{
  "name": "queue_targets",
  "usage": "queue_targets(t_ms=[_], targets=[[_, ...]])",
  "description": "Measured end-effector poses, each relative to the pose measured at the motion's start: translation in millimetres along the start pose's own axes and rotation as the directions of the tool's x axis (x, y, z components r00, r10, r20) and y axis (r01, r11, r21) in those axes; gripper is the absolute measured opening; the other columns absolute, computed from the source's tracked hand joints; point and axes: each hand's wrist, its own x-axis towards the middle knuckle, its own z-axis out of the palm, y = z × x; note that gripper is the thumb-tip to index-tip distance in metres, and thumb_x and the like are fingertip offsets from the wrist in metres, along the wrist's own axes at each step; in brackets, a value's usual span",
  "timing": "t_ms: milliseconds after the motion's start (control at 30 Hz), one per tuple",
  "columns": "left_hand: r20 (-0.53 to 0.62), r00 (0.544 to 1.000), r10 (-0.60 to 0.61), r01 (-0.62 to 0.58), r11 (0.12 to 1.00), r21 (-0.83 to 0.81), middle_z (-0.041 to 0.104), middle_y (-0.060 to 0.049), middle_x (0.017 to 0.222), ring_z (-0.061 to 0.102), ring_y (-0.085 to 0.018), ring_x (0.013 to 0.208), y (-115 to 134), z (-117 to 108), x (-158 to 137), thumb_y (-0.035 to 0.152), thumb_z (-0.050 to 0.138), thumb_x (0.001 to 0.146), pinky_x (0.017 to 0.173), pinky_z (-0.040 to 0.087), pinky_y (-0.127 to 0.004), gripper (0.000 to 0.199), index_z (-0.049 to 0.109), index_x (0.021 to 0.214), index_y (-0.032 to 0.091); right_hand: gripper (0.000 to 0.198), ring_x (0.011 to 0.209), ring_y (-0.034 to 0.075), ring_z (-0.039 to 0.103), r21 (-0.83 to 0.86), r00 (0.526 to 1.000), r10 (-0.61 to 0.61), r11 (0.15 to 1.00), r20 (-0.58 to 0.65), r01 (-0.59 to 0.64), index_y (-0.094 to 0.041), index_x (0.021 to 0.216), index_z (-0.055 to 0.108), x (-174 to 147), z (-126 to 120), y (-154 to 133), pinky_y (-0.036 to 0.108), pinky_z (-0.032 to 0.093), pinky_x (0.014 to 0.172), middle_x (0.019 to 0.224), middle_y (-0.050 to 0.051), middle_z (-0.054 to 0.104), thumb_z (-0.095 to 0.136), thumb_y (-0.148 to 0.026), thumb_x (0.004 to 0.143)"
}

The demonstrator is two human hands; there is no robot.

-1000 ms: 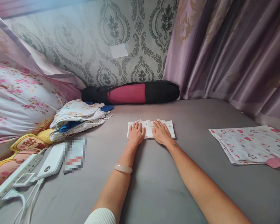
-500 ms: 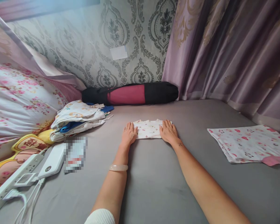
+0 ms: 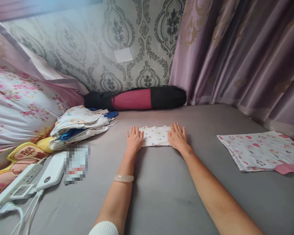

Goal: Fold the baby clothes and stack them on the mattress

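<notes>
A small white printed cloth (image 3: 155, 136), folded into a flat rectangle, lies on the grey bed sheet (image 3: 161, 186). My left hand (image 3: 135, 138) rests flat on its left end with the fingers apart. On the opposite end, my right hand (image 3: 177, 136) lies palm down, fingers spread. Both ends of the cloth are partly covered by my hands; its middle shows between them.
At the left are piled clothes (image 3: 80, 124), a white power bank (image 3: 51, 171) and a power strip (image 3: 17, 186) with cables. A black and red long bag (image 3: 132, 99) lies along the wall. Folded printed fabric (image 3: 262, 150) lies at the right, near the curtain (image 3: 235, 55).
The fingers of both hands have spread wider on the cloth. My hands have shifted very slightly outward, and the cloth stays in place. The view has shifted a little.
</notes>
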Motion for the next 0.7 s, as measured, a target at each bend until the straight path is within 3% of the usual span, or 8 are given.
queue_targets(t_ms=[67,167,267,500,700], targets=[[-0.047,0.997,0.066,-0.064,0.998,0.029,0.029,-0.015,0.154,0.02,-0.025,0.145,7,0,-1,0.044,0.016,0.098,0.118,0.011,-0.048,0.061,0.037,0.144,0.01,0.056,0.144,0.024,0.019,0.02,0.998,-0.063,0.998,0.006,0.063,-0.009,0.147,0.033,0,1,-6,0.044,0.013,0.116,0.156,0.014,0.025,0.021,-0.033,0.098],[0.035,0.993,0.112,-0.113,0.993,0.027,0.033,-0.014,0.153,0.024,-0.026,0.144,12,4,-2,0.044,0.018,0.098,0.118,0.016,-0.045,0.06,0.038,0.144,0.011,0.057,0.143,0.025,0.021,0.038,0.994,-0.096,0.995,0.056,0.094,-0.012,0.148,0.032,-1,8,-11,0.043,0.015,0.116,0.155,0.013,0.028,0.021,-0.037,0.098],[0.109,0.989,0.104,-0.105,0.994,0.004,0.031,-0.013,0.154,0.023,-0.026,0.144,12,8,-2,0.045,0.019,0.098,0.116,0.021,-0.043,0.059,0.036,0.144,0.014,0.057,0.142,0.025,0.022,0.038,0.992,-0.091,0.995,0.083,0.089,-0.011,0.147,0.033,-2,14,-12,0.043,0.014,0.116,0.154,0.012,0.029,0.02,-0.038,0.098],[0.137,0.985,0.101,-0.098,0.995,-0.026,0.028,-0.015,0.154,0.02,-0.027,0.144,10,6,-2,0.044,0.019,0.098,0.116,0.02,-0.044,0.059,0.034,0.145,0.012,0.057,0.143,0.025,0.021,0.054,0.991,-0.084,0.995,0.108,0.079,-0.011,0.148,0.032,-2,11,-11,0.044,0.012,0.116,0.155,0.012,0.028,0.02,-0.038,0.098],[0.025,0.992,0.122,-0.122,0.992,0.007,0.034,-0.013,0.152,0.021,-0.027,0.144,20,1,-4,0.044,0.021,0.098,0.118,0.011,-0.049,0.056,0.039,0.142,0.016,0.056,0.143,0.025,0.021,0.074,0.992,-0.114,0.991,0.047,0.111,-0.011,0.147,0.035,-5,1,-22,0.045,0.01,0.116,0.154,0.013,0.03,0.02,-0.035,0.098]])
